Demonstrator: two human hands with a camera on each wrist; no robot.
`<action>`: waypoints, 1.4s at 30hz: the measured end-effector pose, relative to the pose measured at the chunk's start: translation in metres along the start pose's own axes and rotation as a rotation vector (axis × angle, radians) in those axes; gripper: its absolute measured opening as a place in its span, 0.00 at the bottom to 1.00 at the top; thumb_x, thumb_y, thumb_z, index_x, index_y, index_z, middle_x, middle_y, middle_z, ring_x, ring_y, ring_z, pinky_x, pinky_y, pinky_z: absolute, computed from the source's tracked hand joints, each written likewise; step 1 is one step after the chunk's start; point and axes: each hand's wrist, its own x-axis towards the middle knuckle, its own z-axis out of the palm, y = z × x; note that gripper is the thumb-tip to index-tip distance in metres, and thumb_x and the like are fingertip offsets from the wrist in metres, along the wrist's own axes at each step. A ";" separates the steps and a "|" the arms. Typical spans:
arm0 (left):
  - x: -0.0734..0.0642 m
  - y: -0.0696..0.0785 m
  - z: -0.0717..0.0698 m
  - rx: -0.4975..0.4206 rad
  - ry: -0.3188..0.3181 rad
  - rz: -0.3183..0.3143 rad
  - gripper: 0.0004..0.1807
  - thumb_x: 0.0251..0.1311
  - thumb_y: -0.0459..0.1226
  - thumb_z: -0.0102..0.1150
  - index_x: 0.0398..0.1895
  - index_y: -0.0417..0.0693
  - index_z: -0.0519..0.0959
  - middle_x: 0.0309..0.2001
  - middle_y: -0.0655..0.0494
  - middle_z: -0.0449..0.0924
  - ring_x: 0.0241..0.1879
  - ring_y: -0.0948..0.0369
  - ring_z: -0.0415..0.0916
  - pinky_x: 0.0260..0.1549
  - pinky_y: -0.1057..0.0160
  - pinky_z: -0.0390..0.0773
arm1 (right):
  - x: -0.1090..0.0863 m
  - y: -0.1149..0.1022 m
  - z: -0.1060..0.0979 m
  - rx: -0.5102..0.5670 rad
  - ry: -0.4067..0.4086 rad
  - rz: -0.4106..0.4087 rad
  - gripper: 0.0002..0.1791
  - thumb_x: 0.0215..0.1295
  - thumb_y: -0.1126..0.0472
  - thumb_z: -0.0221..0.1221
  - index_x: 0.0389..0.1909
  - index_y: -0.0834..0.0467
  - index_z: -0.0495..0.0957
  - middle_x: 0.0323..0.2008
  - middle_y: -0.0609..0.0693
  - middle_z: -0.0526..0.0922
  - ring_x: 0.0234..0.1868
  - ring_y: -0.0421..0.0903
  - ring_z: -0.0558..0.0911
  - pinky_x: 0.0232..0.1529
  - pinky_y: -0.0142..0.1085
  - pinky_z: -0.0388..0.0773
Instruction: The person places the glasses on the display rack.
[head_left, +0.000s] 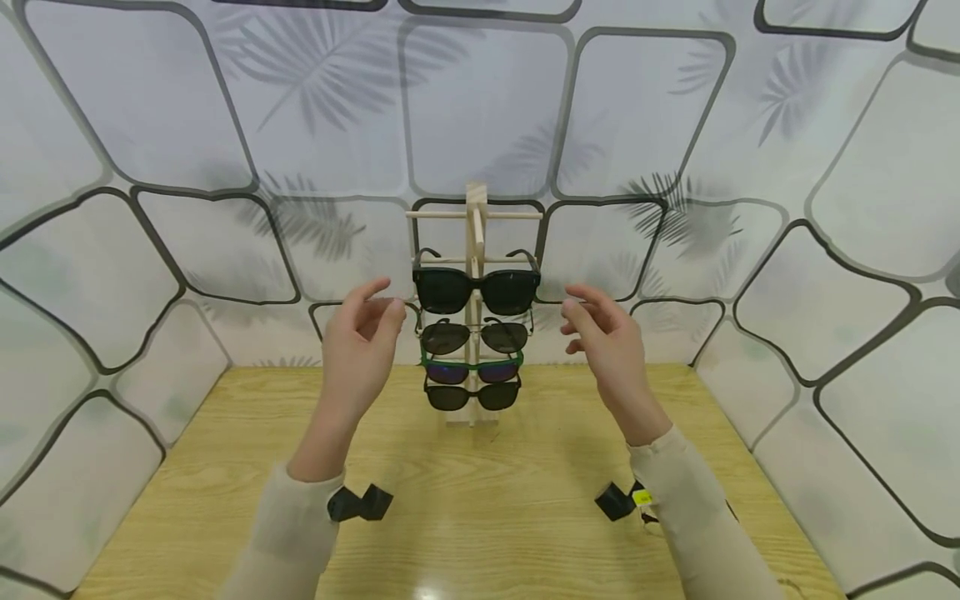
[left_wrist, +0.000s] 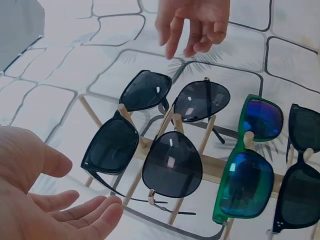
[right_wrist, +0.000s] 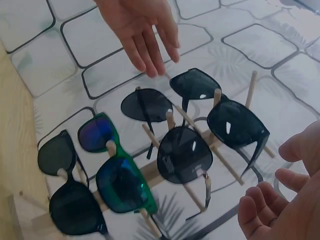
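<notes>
A wooden display rack (head_left: 476, 196) holds a column of sunglasses. The highest pair is thick-framed black sunglasses (head_left: 442, 290); under it come thin-metal-framed aviator sunglasses (head_left: 446, 337), green-framed sunglasses with blue-purple lenses (head_left: 447, 373), and another dark pair (head_left: 447, 397) at the bottom. Left of the black sunglasses is my left hand (head_left: 357, 354), its fingers loosely bent and nothing held. On the opposite side, my right hand (head_left: 613, 354) hovers with relaxed fingers, also holding nothing. In both wrist views a gap shows between the near hand's fingertips and the black sunglasses (left_wrist: 110, 145).
The rack stands toward the back of a yellow wood-grain table (head_left: 480, 492). Close behind rises a pale backdrop (head_left: 487, 108) with dark outlines and leaf prints, its sides angling forward. Small black devices (head_left: 360, 502) sit at both wrists.
</notes>
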 end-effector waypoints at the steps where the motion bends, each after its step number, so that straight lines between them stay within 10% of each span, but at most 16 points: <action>1: -0.004 -0.002 0.000 0.000 0.006 0.002 0.22 0.79 0.39 0.56 0.72 0.46 0.76 0.54 0.40 0.87 0.52 0.48 0.86 0.50 0.71 0.78 | -0.003 0.002 -0.004 -0.016 0.000 0.005 0.21 0.80 0.53 0.59 0.68 0.53 0.79 0.42 0.36 0.84 0.41 0.42 0.83 0.36 0.32 0.84; 8: -0.040 -0.014 0.011 -0.007 -0.008 -0.028 0.16 0.76 0.36 0.61 0.63 0.44 0.82 0.49 0.43 0.88 0.46 0.60 0.86 0.46 0.75 0.79 | -0.024 0.018 -0.031 -0.069 -0.001 0.044 0.22 0.80 0.52 0.59 0.68 0.55 0.78 0.41 0.33 0.85 0.42 0.40 0.83 0.38 0.32 0.84; 23: -0.105 -0.045 0.083 -0.069 -0.288 -0.093 0.13 0.74 0.36 0.63 0.58 0.48 0.84 0.46 0.50 0.87 0.44 0.58 0.87 0.44 0.67 0.83 | -0.072 0.061 -0.078 -0.200 0.044 0.136 0.24 0.80 0.48 0.59 0.68 0.57 0.77 0.41 0.28 0.84 0.42 0.36 0.83 0.39 0.31 0.85; 42: -0.148 -0.054 0.163 -0.179 -0.672 -0.208 0.18 0.75 0.43 0.60 0.63 0.49 0.82 0.44 0.57 0.87 0.40 0.68 0.84 0.37 0.69 0.83 | -0.123 0.114 -0.156 -0.126 0.271 0.390 0.10 0.76 0.49 0.63 0.54 0.40 0.85 0.35 0.29 0.85 0.36 0.32 0.83 0.33 0.29 0.83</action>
